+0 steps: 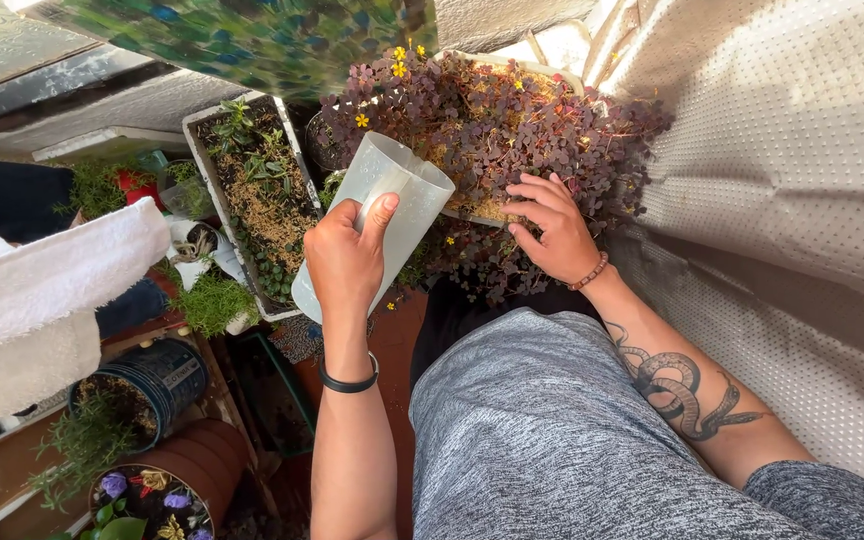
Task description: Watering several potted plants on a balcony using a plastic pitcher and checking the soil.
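Left hand point(344, 262) around translucent jug point(384, 215), seemingly unlabelled.

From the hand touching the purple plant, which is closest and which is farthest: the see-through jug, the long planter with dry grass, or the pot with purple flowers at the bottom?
From the right hand, in the head view:
1. See-through jug, just beside it, held by the left hand.
2. Long white planter, farther over, past the jug.
3. Pot with purple flowers, far off in the bottom corner.

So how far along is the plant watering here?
Done: cannot tell; no wet soil shows. In hand: the left hand grips a translucent jug by its handle, tilted toward the purple-leaved plant, while the right hand parts its leaves. Left: the long planter beside it looks dry.
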